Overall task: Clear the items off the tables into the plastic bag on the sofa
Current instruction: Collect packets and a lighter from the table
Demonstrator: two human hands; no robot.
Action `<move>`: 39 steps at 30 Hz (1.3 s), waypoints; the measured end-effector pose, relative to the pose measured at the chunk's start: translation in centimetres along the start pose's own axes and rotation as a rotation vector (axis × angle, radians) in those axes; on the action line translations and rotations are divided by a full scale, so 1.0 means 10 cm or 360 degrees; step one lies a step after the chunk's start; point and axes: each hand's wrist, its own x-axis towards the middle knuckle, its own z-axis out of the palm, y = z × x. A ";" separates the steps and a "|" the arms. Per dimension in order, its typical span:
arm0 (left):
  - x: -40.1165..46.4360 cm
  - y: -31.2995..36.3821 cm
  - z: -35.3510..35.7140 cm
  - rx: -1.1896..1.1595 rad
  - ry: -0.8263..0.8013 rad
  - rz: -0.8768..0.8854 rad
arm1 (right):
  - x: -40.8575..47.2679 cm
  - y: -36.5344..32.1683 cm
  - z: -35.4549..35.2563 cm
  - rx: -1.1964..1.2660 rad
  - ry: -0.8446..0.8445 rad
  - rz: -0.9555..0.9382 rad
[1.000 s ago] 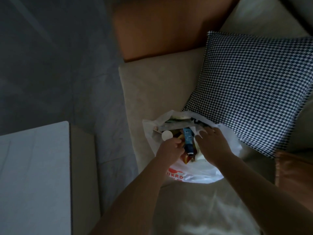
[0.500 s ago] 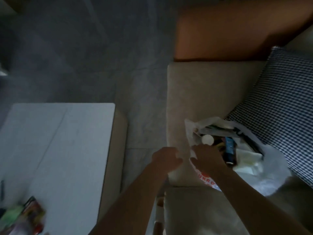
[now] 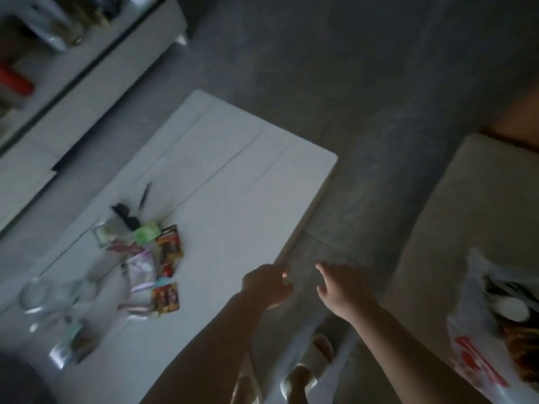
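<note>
We observe the left hand [image 3: 267, 285], loosely curled and empty, at the tabletop [image 3: 248, 199] edge; the right hand [image 3: 342, 285], fingers spread, over floor [image 3: 350, 83]. Plastic bag [image 3: 478, 354] lies right on the sofa [image 3: 466, 205]. Snack packets [image 3: 159, 263] lie left, well apart.

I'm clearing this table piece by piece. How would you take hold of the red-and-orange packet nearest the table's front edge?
The red-and-orange packet lies flat on the white table, its right edge clear of the pile. Probably best to come from that bare right side, where the left hand already hovers, and pinch the right edge between thumb and fingers. The frame is blurred, so finer detail is unclear.
</note>
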 end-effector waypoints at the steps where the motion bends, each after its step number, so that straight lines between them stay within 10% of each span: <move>1: -0.03 -0.22 -0.02 -0.0032 0.0008 -0.0045 | 0.07 -0.18 0.02 -0.0030 -0.0013 -0.0053; 22: -0.19 -3.75 0.07 -0.0579 0.0288 -0.0746 | 1.49 -3.23 0.67 -0.0449 -0.0218 -0.0769; 39: 0.89 -4.39 0.29 -0.1243 0.0644 -0.1077 | 2.49 -4.05 1.61 -0.0271 0.0001 -0.0862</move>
